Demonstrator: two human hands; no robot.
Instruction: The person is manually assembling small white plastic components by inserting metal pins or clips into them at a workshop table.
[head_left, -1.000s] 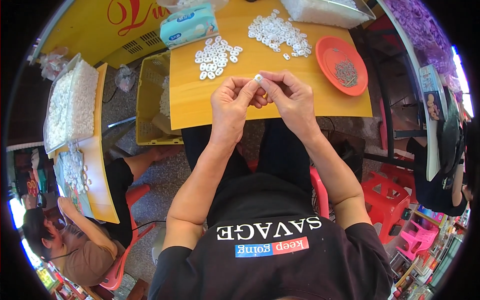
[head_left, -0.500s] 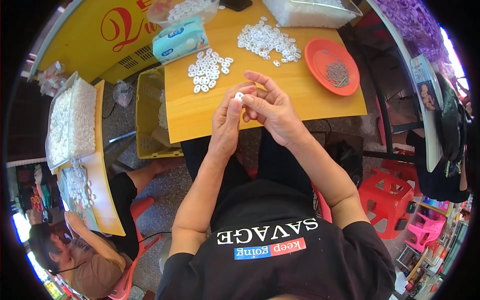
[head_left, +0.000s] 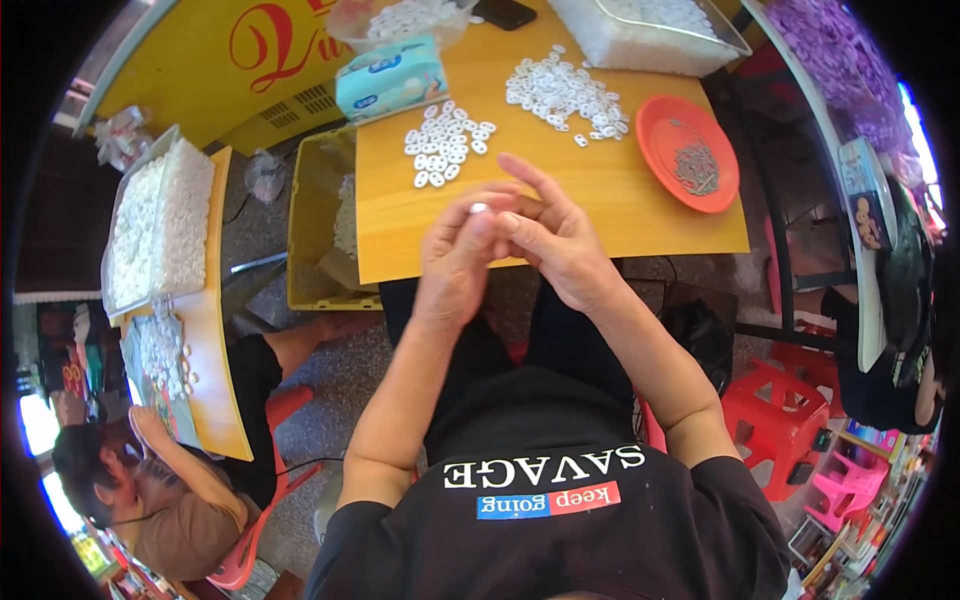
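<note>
Over the near edge of the yellow wooden table [head_left: 400, 228], my two hands meet fingertip to fingertip. My left hand [head_left: 452, 255] pinches a small white plastic piece [head_left: 479, 208] between thumb and fingers, and only its top shows. My right hand [head_left: 572, 248] has its thumb and fingers pressed together right beside that piece; whatever lies between them is hidden. Beyond my hands are two piles of white oval pieces with two dark holes each: a smaller left pile [head_left: 445, 148] and a larger right pile [head_left: 565, 95]. A red dish [head_left: 655, 135] at the right holds small metal pins [head_left: 696, 168].
A tissue pack [head_left: 390, 85], a clear bowl [head_left: 350, 22], a dark phone [head_left: 507, 12] and a clear bin [head_left: 690, 62] of white pieces line the far side. A yellow crate [head_left: 305, 240] stands left. Another person [head_left: 185, 510] sits at a side table; red stools [head_left: 775, 410] stand right.
The view has shifted, so the table appears farther right and lower. My hands stay together, and the white piece has turned so that less of its face shows.
</note>
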